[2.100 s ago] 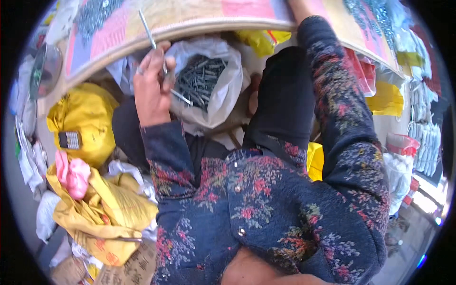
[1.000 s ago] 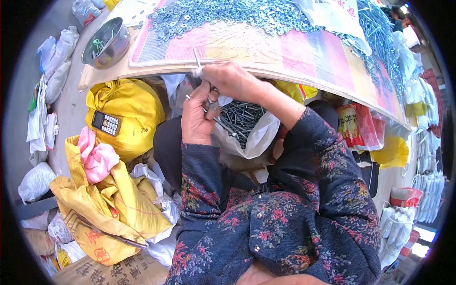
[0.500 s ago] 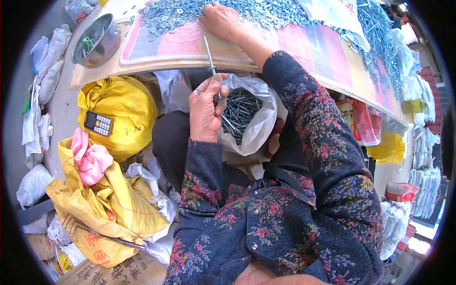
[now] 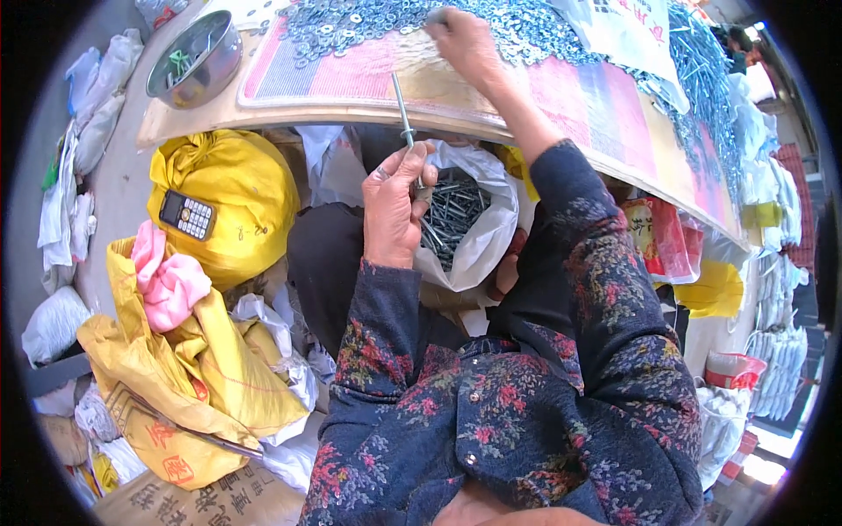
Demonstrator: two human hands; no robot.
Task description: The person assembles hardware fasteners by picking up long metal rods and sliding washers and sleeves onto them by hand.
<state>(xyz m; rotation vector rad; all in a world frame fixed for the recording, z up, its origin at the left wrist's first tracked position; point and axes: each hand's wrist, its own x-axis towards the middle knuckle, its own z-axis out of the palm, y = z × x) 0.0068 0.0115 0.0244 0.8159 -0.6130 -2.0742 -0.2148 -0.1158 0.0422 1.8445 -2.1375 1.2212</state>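
Observation:
My left hand point(image 4: 397, 206) is closed around the lower part of a long, thin metal bolt point(image 4: 401, 96), which points up and slightly left. A washer point(image 4: 407, 133) sits around the bolt just above my fingertips. Over the worktable, my right hand point(image 4: 469, 44) is bent with its fingertips drawn together at the near side of the heap of loose metal washers point(image 4: 338, 24). Blur hides what, if anything, is between them. Below the table edge, beside my left hand, a white plastic bag point(image 4: 491, 250) stands open with many dark metal bolts point(image 4: 454, 210) inside.
A steel bowl point(image 4: 206, 81) sits on the table's left end. Long metal rods point(image 4: 697, 61) are piled at the far right by a white plastic bag point(image 4: 627, 31). A mobile phone point(image 4: 187, 215) rests on a full yellow sack point(image 4: 254, 197); a pink cloth point(image 4: 171, 285) lies on another sack.
My right hand has moved right and a little toward me over the washers. My left hand, still gripping the bolt with its washer, has shifted slightly right and down in the picture.

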